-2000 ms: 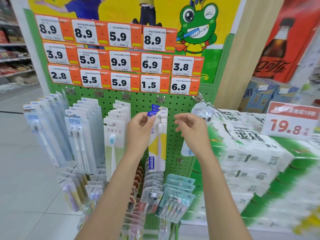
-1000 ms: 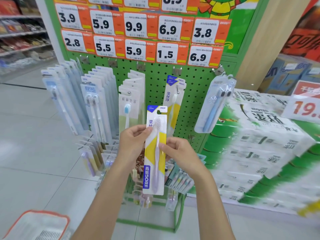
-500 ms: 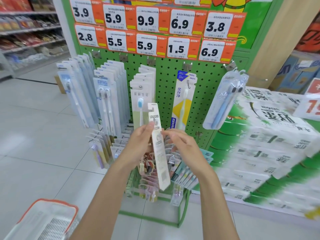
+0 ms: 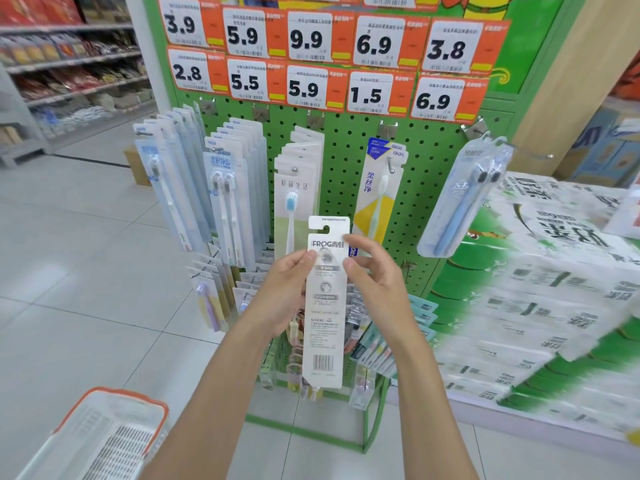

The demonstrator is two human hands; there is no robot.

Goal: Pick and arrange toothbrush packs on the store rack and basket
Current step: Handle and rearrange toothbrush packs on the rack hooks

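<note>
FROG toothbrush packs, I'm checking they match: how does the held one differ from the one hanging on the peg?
The held pack shows its white back with barcode; the hanging pack shows its yellow front. The left hand and right hand pinch the held pack; the hanging pack sits on a peg. Both read FROG.

The toothbrush pack (image 4: 323, 306) stands upright, its white printed back facing out, hang hole on top and barcode near the bottom, pinched at its upper edges by the left hand (image 4: 284, 292) and right hand (image 4: 377, 282), before the green pegboard rack (image 4: 349, 161) hung with other packs (image 4: 294, 202); a white, orange-rimmed basket (image 4: 104, 434) sits low left
</note>
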